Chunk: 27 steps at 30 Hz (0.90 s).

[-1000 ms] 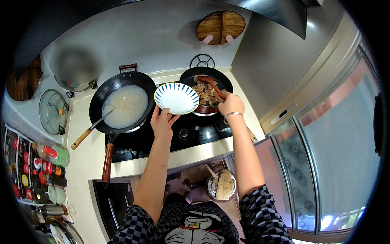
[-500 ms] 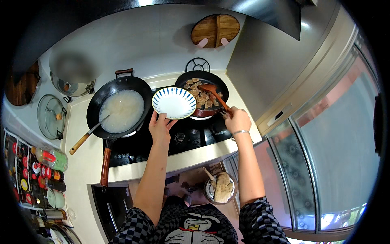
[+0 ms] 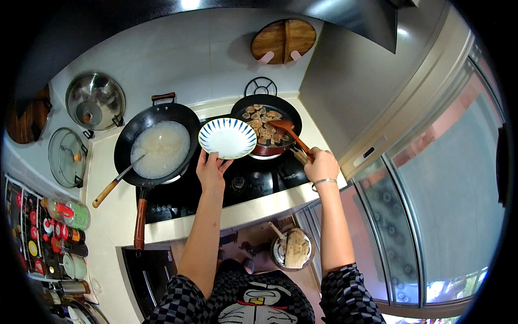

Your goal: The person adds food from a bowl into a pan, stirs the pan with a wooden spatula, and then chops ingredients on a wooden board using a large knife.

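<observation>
My left hand [image 3: 212, 171] grips the near rim of a white plate [image 3: 227, 139] with blue strokes round its edge, thumb on top. No food lies on the plate, which hovers over the stove beside the frying pan [image 3: 293, 112]. Browned slices of food [image 3: 259, 120] are spread inside that dark pan. Closed round the handle of a reddish-brown spatula [image 3: 291, 134], my right hand [image 3: 322, 166] is at the pan's near right. The spatula's blade rests among the slices. The pan's own handle lies just below my right hand.
A wok [image 3: 122, 141] of cloudy whitish liquid stands on the left burner of the black stove [image 3: 237, 191], a wooden-handled ladle [image 3: 108, 193] leaning in it. Pot lids [image 3: 97, 100] hang on the left wall above a seasoning rack [image 3: 32, 232]. A cabinet [image 3: 361, 97] borders the right side.
The spatula and my right hand have shifted slightly right, and some slices have moved in the pan. The plate is still held in my left hand, a touch further left.
</observation>
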### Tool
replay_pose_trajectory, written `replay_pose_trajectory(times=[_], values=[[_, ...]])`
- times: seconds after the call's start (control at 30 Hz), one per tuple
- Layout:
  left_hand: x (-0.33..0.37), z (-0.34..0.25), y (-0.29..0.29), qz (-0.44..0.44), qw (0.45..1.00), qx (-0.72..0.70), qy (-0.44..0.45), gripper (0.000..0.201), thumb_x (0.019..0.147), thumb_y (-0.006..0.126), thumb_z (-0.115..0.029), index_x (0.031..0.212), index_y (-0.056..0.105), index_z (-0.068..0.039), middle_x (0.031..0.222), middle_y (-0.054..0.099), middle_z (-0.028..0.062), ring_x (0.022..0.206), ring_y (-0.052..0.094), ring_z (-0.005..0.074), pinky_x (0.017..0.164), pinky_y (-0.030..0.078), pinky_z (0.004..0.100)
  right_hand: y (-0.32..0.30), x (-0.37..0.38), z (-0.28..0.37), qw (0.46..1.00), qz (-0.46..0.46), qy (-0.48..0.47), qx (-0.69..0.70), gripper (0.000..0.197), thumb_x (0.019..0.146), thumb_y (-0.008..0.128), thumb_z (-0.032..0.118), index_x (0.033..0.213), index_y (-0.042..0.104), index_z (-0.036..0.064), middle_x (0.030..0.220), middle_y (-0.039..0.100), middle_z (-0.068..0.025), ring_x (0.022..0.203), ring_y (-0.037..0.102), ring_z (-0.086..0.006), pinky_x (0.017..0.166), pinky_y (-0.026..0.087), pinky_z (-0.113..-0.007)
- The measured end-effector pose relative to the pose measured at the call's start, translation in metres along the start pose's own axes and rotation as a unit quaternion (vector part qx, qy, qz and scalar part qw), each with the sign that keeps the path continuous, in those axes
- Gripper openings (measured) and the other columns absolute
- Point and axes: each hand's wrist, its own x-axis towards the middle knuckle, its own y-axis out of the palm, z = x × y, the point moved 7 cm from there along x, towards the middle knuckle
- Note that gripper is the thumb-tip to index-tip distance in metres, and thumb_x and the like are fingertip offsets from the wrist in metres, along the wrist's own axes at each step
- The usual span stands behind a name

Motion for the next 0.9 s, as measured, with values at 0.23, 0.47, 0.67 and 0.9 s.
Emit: replay_pose_trajectory(times=[0.23, 0.47, 0.67, 0.9], values=[[-0.002, 0.000, 0.002, 0.019, 1.000, -0.004, -0.008, 0.050, 0.087, 0.054, -0.004, 0.135, 0.039, -0.004, 0.117, 0.057, 0.0146, 0.100, 0.063, 0.0265, 0.075, 0.059, 0.0381, 0.025, 0.033, 0.025, 1.000, 0.017, 0.011, 0.003, 0.024, 0.078, 0.059, 0.018, 0.099, 0.067, 0.0117, 0.097, 0.064, -0.0208, 0.087, 0.064, -0.0356, 0.078, 0.052, -0.044], [-0.001, -0.004, -0.009, 0.004, 1.000, 0.005, 0.008, 0.043, 0.087, 0.053, -0.004, 0.129, 0.047, -0.006, 0.117, 0.059, 0.0126, 0.102, 0.063, 0.0280, 0.079, 0.058, 0.0412, -0.010, -0.012, 0.027, 0.999, 0.012, 0.025, 0.044, 0.022, 0.080, 0.061, 0.020, 0.099, 0.068, 0.0116, 0.096, 0.064, -0.0204, 0.087, 0.064, -0.0357, 0.077, 0.052, -0.044], [-0.013, 0.000, 0.003, 0.004, 1.000, 0.010, -0.008, 0.045, 0.087, 0.053, -0.004, 0.131, 0.044, -0.003, 0.118, 0.057, 0.0140, 0.103, 0.062, 0.0287, 0.078, 0.058, 0.0409, 0.003, -0.011, 0.001, 0.998, 0.006, 0.035, 0.055, 0.023, 0.080, 0.062, 0.020, 0.101, 0.068, 0.0114, 0.092, 0.065, -0.0201, 0.086, 0.064, -0.0366, 0.078, 0.051, -0.044], [-0.013, 0.000, -0.003, 0.010, 1.000, -0.004, 0.009, 0.050, 0.088, 0.055, -0.005, 0.135, 0.038, -0.003, 0.116, 0.058, 0.0144, 0.101, 0.063, 0.0254, 0.075, 0.059, 0.0369, -0.025, -0.034, 0.003, 0.998, 0.035, 0.033, 0.048, 0.023, 0.078, 0.063, 0.019, 0.098, 0.070, 0.0099, 0.092, 0.066, -0.0202, 0.087, 0.064, -0.0356, 0.078, 0.052, -0.043]])
